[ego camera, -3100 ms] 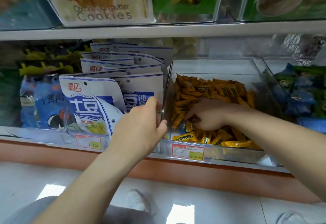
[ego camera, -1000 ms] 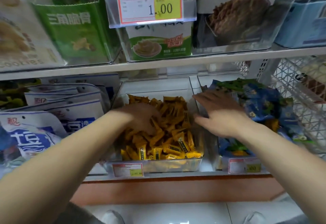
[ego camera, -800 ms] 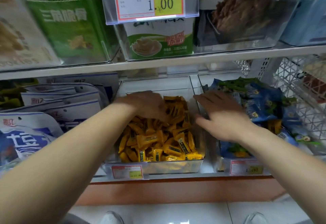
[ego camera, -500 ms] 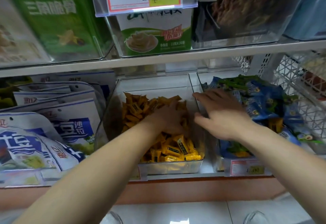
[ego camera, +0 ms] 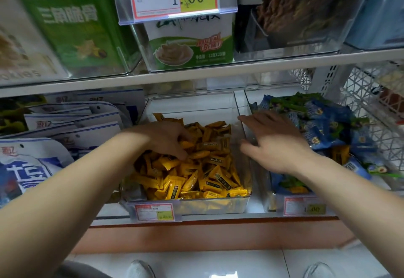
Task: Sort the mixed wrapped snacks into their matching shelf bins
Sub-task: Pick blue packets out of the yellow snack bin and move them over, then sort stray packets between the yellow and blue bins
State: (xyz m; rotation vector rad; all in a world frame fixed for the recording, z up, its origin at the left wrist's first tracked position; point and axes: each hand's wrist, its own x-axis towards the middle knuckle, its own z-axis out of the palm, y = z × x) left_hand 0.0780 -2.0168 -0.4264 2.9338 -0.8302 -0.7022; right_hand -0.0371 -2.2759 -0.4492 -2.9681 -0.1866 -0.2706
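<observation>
Dozens of yellow wrapped candies [ego camera: 196, 168] fill the clear bin [ego camera: 190, 107] under my left hand [ego camera: 166, 137]. Its fingers [ego camera: 183, 145] curl into the heap, and I cannot tell whether they have closed on a piece. My right hand [ego camera: 275, 144] lies flat and spread beside it, at the edge of the blue packets [ego camera: 328, 129]. Stray yellow pieces [ego camera: 340, 156] just outside that wrist look to be next: pinch one and carry it across.

Before me, yellow wrapped snacks [ego camera: 196, 175] heap loosely in the clear middle bin [ego camera: 218, 206]; blue-green packets [ego camera: 328, 129] fill the right bin [ego camera: 269, 199], yellow strays [ego camera: 338, 156] among them.
</observation>
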